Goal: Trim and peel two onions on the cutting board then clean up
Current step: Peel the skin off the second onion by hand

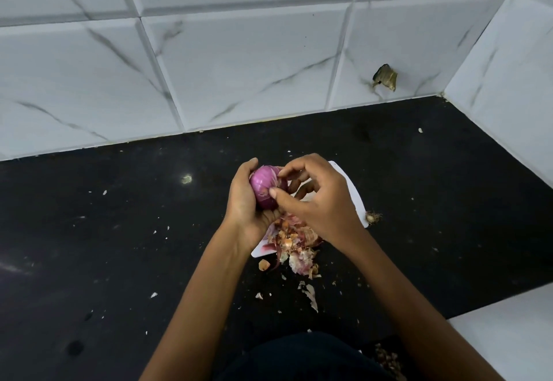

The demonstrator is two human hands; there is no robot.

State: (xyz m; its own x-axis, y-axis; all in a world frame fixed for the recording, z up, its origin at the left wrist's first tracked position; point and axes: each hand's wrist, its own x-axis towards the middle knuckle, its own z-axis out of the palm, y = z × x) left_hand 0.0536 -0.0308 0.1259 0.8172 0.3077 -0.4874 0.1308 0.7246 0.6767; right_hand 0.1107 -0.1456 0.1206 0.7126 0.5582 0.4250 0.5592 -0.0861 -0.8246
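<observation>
I cradle the red onion [264,186] in my left hand [245,201], just above the centre of the frame, over the white cutting board [351,189]. My left fingers wrap under and behind the bulb, with my thumb up along its left side, so that hand has a firm curled hold on it. The onion's long axis runs roughly top to bottom in the frame, tilted slightly. Most of its visible face is glossy purple, already bare.

My right hand [317,198] sits just to the right of the onion, touching it. Its fingers are curled, with the thumb tip on the bulb's lower right and the fingertips at its upper right edge. They seem to pinch a thin strip of skin there, though I cannot tell for sure that anything is caught between them. Since the remaining skin lies on the right side, the next pull, I judge, goes toward the right of the frame, away from my left palm.

A heap of onion peels [294,247] lies below my hands, spilling off the board's lower edge onto the black countertop [119,231]. A cut root end [372,217] rests just beside the board's right edge. I see no second onion.
</observation>
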